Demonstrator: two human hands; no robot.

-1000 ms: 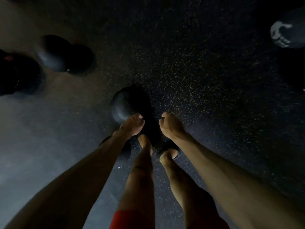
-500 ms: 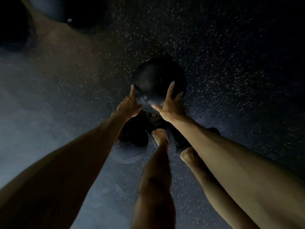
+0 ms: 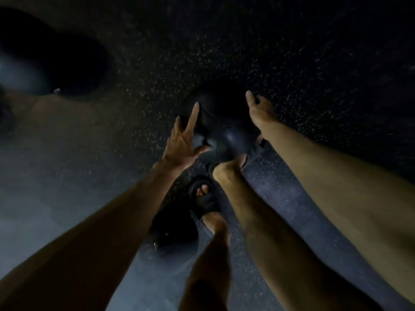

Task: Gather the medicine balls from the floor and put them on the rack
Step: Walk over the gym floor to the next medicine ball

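Although the light is poor, the dark speckled rubber floor (image 3: 314, 63) reads clearly, with a large black ball (image 3: 45, 59) lying at upper left. The black seamed medicine ball (image 3: 224, 126) sits at centre, above the person's right foot; whether it is off the floor cannot be told. A second, smaller black ball (image 3: 173, 234) lies beside the left leg. The left hand (image 3: 182, 140) and right hand (image 3: 260, 111), short of the ball a second ago, now flank it, fingers spread against its sides. Judgement: grasp forming, lift pending.
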